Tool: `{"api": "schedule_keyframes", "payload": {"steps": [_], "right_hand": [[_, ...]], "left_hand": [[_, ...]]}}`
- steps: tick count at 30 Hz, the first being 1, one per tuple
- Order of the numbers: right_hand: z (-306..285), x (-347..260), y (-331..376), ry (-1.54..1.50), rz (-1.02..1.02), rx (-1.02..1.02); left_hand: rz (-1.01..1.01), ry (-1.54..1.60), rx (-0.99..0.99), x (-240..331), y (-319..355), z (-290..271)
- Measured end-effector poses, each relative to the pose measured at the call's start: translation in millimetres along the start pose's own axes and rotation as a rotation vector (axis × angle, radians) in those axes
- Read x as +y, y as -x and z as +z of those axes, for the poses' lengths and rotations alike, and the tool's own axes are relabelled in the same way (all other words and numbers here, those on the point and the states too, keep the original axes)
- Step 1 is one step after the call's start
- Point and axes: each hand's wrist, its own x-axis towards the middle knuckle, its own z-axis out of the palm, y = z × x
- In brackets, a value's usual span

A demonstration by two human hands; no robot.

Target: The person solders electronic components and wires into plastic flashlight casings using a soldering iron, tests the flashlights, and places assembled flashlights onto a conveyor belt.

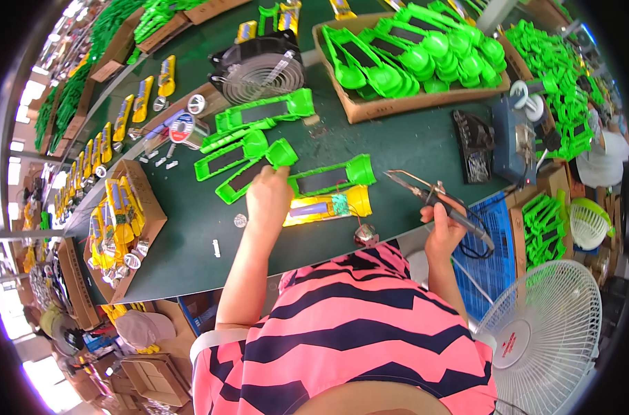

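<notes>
- The yellow casing [359,200] lies on the green desk [190,228] in front of the person, open side up, with a purple cell [316,209] and a small circuit board [340,203] in it.
- A reflector [365,235] rests just below it by the desk's near edge, outside the casing; this unit looks part-way through wiring — fitted inside, but not closed up.
- A green casing [332,178] with a dark panel lies right behind the yellow one; the two halves are not joined.
- The left hand [269,197] reaches to a second green casing [281,153], fingers bent at its near side; whether they pinch it or only touch it, I cannot tell.
- The right hand [444,228] has its fingers closed around a soldering iron [475,228], whose tip points left above the desk, apart from both casings.
- Much seems left: loose green casings [266,111] lie behind the left hand, and many more fill the cardboard box [397,108] at the back.
- Yellow units with reflectors crowd another carton [155,214] on the left; how complete they are is too small to judge.
- Around the work: a black cooling fan [259,72], a solder spool [183,131], a blue-grey soldering station [511,142].
- In the way, perhaps: the loose reflector by the edge, and the second green casing crowding the work spot — little else blocks the iron.
</notes>
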Motion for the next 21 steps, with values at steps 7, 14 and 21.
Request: {"api": "schedule_keyframes", "payload": {"steps": [7,14,21], "right_hand": [[-11.5,-1.5,-2.0,0.119,-0.093,0.102],[-13.3,-11.8,-24.2,0.162,-0.106,0.127],[-14.4,-21.5,-46.2,0.256,-0.073,0.222]], "left_hand": [[-0.051,0.353,0.321,3.7,43.2,5.7],[0.339,0.423,0.169,-14.1,62.9,10.5],[0.369,0.306,0.284,-85.5,-54.9,-109.9]]}}
